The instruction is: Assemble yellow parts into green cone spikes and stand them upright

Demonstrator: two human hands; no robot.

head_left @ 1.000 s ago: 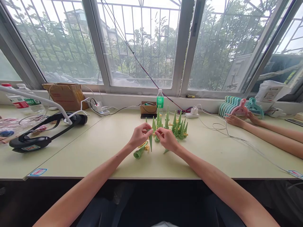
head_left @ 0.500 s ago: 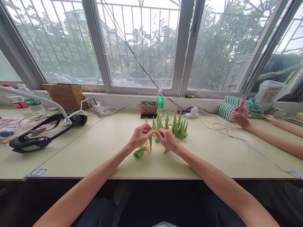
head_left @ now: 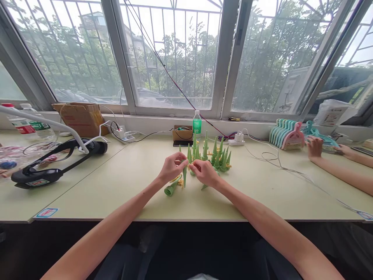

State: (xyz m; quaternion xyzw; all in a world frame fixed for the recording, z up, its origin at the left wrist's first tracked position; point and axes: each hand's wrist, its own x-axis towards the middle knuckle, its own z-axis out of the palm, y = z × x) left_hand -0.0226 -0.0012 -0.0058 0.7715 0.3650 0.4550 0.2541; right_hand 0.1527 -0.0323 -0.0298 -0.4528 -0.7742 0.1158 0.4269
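Note:
My left hand [head_left: 171, 168] is closed in a pinch around a green plant watering spike [head_left: 184, 177], its tip pointing down above the table. Close to the spike's upper side, my right hand [head_left: 204, 171] has thumb and forefinger pinched together; what lies between them is too small and hidden to make out. Below my left hand, another green spike [head_left: 171, 189] lies on its side, open end toward me, with yellow valve pieces [head_left: 180, 182] beside it. Behind my hands stand several upright green spikes [head_left: 217, 155] with yellow valves. Part of one more spike [head_left: 205, 186] shows under my right hand.
A green-labelled bottle [head_left: 197, 123] and a small brown box [head_left: 182, 134] stand behind the spikes. A black headset [head_left: 58, 165] lies left, near a cardboard box [head_left: 81, 119]. At right, a co-worker's hands [head_left: 314, 148] are by pastel hangers [head_left: 287, 135]. A white cable [head_left: 279, 165] crosses the table.
My hands and the held spike have shifted only slightly, the spike a little left. At right, the co-worker's hand has moved right, away from the pink hanger to the blue ones.

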